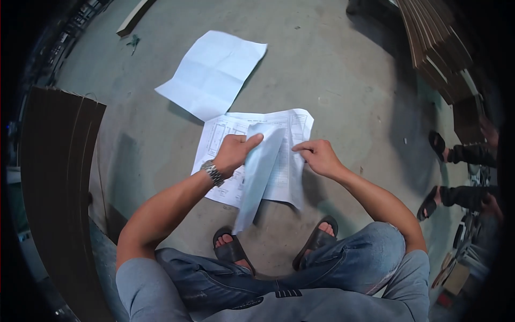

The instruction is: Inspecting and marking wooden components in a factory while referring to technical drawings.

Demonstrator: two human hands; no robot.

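I hold a large white printed sheet point(279, 172) with line drawings and tables in front of my knees. My left hand point(235, 152), with a metal watch on the wrist, pinches the sheet's folded-over middle flap, thumb on top. My right hand point(318, 155) grips the sheet's right part near its upper edge with the fingertips. The paper hangs partly folded, its lower corner pointing down toward my sandalled feet. A second white sheet point(212, 72), creased and blank side up, lies flat on the concrete floor just beyond.
Stacks of brown cardboard sheets stand at the left point(59, 177) and at the upper right point(437, 48). Another person's sandalled feet point(435, 172) and dark trouser legs are at the right. A wooden strip point(131, 19) lies at the top left.
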